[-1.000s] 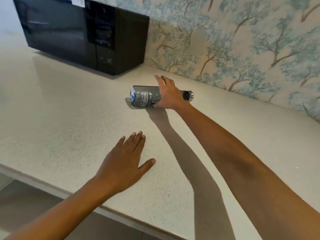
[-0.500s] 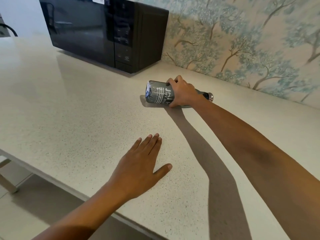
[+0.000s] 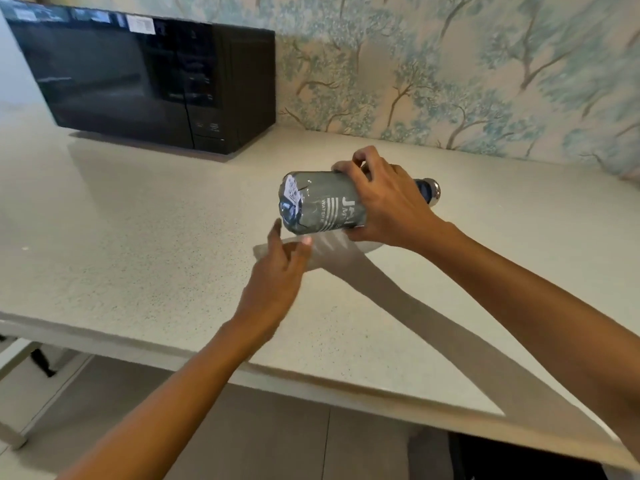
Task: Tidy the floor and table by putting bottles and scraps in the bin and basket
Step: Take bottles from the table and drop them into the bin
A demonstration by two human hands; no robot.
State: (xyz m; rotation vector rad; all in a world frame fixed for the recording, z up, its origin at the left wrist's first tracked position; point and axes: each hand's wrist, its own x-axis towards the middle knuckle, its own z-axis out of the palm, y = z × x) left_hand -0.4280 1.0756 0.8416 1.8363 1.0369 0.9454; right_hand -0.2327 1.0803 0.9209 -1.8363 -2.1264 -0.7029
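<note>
Above the countertop (image 3: 138, 244), right hand (image 3: 388, 206) grasps grey bottle (image 3: 318, 206) sideways, base leftward, cap right of grip. Left hand (image 3: 277, 282) unclenched just below, holding nothing. Microwave (image 3: 149, 81) well apart.

bottle (image 3: 320, 206): matt grey, shiny metal cap | countertop (image 3: 138, 220): smooth speckled stone | microwave (image 3: 138, 77): glossy black
</note>
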